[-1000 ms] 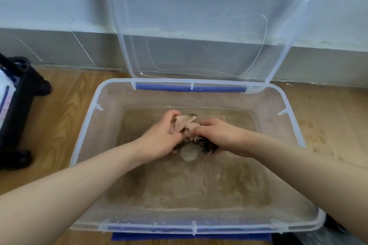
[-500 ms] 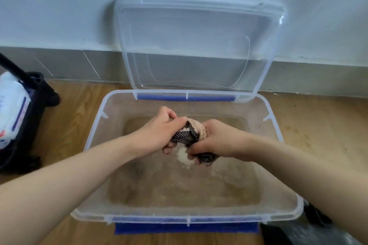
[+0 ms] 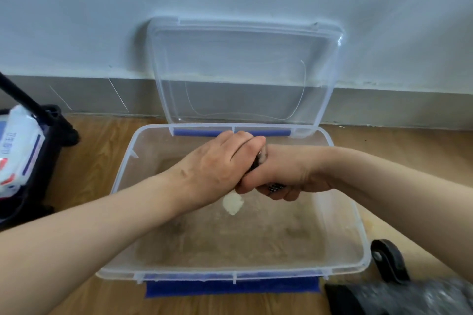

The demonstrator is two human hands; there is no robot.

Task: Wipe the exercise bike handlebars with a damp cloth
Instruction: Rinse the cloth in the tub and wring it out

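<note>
both hands are clenched tight around a wet cloth (image 3: 275, 186) held above the water in a clear plastic tub (image 3: 120, 174) on the wood floor, the left hand (image 3: 215, 169) folded over the right hand (image 3: 284, 171), with only dark bits of cloth showing between the fingers.

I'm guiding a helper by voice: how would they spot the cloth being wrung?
Find the clear plastic tub on the wooden floor, its lid against the wall. Above it, the left hand and right hand squeeze the cloth, the only dark patterned fabric there.
</note>
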